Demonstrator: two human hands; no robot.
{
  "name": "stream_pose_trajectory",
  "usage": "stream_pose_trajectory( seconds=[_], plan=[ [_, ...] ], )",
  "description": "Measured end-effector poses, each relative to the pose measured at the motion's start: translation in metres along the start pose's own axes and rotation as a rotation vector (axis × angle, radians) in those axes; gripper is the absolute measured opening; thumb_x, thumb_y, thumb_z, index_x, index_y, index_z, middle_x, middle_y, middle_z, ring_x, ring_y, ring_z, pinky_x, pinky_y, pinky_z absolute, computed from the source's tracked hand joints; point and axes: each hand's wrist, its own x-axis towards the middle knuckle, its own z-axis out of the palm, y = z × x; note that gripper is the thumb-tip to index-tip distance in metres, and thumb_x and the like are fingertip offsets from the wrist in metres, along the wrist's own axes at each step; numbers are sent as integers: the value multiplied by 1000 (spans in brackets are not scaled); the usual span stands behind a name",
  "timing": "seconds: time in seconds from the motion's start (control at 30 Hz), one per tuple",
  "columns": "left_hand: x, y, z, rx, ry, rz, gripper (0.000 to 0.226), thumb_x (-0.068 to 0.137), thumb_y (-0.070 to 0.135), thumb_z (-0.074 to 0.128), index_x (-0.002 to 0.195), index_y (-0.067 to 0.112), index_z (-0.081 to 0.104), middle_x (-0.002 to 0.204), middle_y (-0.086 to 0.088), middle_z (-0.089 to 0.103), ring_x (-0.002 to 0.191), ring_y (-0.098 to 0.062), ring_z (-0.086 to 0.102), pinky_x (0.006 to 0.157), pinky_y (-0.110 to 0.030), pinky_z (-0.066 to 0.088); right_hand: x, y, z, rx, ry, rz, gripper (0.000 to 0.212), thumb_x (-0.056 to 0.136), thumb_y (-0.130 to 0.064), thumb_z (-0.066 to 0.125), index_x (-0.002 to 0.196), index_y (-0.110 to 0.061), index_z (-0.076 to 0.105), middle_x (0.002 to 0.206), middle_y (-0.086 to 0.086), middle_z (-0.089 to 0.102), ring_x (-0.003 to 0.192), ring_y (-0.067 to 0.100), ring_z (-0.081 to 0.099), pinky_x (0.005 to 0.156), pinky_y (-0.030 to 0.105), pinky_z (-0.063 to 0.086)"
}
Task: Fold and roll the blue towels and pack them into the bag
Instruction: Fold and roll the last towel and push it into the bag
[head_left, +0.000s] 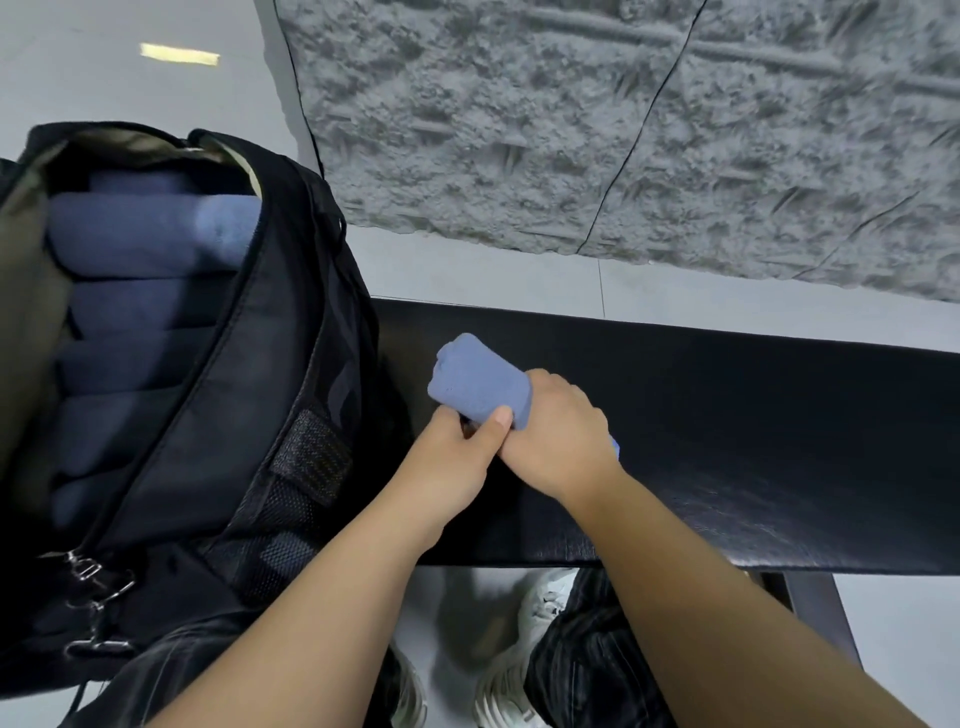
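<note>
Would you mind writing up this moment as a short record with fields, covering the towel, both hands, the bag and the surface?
towel in hand: light blue rolled towel, held over the black bench
left hand: grips the roll's near end, thumb on top
right hand: wrapped over the roll from the right
bag: black backpack, open, to the left of the bench
bag contents: several rolled blue towels stacked inside, mostly dark blue, one lighter at the far end
step left: this roll is not yet in the bag
</note>
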Motion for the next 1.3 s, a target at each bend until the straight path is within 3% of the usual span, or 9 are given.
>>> stream_pose_trajectory(
  seconds=[0.2, 0.33, 0.4, 0.5, 0.67, 0.87, 0.97, 1.1, 1.3],
  plan=[
    [-14, 15, -5, -258, -101, 156, 51, 85, 32, 66, 132, 24, 46, 122, 3, 62, 111, -12, 61, 98, -38, 48, -16, -16, -26, 453, -92, -149, 22, 80, -23, 50, 63, -13, 40, 54, -5, 40, 57, 11, 35, 51, 28, 30],
    [-26, 33, -15, -319, -56, 318, 47, 66, 35, 77, 110, 34, 59, 111, 1, 67, 106, -15, 63, 94, -38, 50, -30, -43, -56, 492, -92, -258, 22, 80, -9, 53, 64, -9, 38, 47, 0, 34, 50, 11, 32, 48, 30, 27],
    [-31, 43, -23, -313, -33, 400, 43, 62, 36, 77, 102, 38, 61, 101, 4, 68, 97, -14, 64, 86, -35, 51, -32, -52, -68, 520, -98, -280, 10, 76, -7, 56, 79, -9, 47, 53, 6, 44, 50, 13, 40, 48, 33, 32],
    [-42, 54, -37, -292, 10, 499, 43, 70, 35, 73, 109, 33, 57, 91, 12, 67, 85, -5, 64, 79, -30, 50, -33, -70, -79, 501, -136, -333, 29, 74, -15, 59, 101, -14, 48, 61, 2, 57, 52, 21, 53, 47, 43, 45],
    [-61, 72, -64, -214, 272, 590, 46, 76, 69, 53, 114, 44, 58, 121, -1, 59, 110, -19, 60, 94, -48, 48, -28, -113, -90, 557, -43, -336, 45, 78, -29, 65, 115, -20, 42, 96, -7, 61, 87, 6, 61, 76, 34, 54],
    [-75, 73, -108, -86, 669, 636, 20, 94, 33, 44, 110, 42, 54, 121, 7, 50, 108, 5, 52, 97, -19, 42, -8, -176, -106, 1006, 83, -276, 30, 93, -29, 55, 117, -26, 38, 105, -19, 54, 93, -10, 55, 75, 7, 46],
    [-77, 70, -126, 11, 832, 600, 29, 97, 12, 41, 122, 19, 53, 123, 5, 45, 106, 15, 43, 87, 3, 27, 3, -209, -105, 1140, 50, -292, 54, 91, -40, 54, 135, -17, 34, 120, -14, 56, 105, -6, 54, 85, 10, 45],
    [-83, 72, -137, -23, 945, 580, 43, 96, 8, 39, 136, 22, 42, 138, 8, 42, 128, -7, 38, 107, -27, 32, 8, -243, -85, 1122, -52, -321, 51, 92, -30, 56, 135, -18, 31, 118, -12, 57, 104, -4, 55, 77, 12, 48],
    [-89, 70, -158, 61, 967, 449, 70, 90, -2, 33, 148, 33, 15, 148, 8, 36, 129, -13, 40, 102, -32, 38, 16, -247, -51, 645, 6, -358, 55, 85, -29, 66, 123, -26, 26, 127, -1, 47, 114, 12, 48, 93, 25, 44]
  ],
)
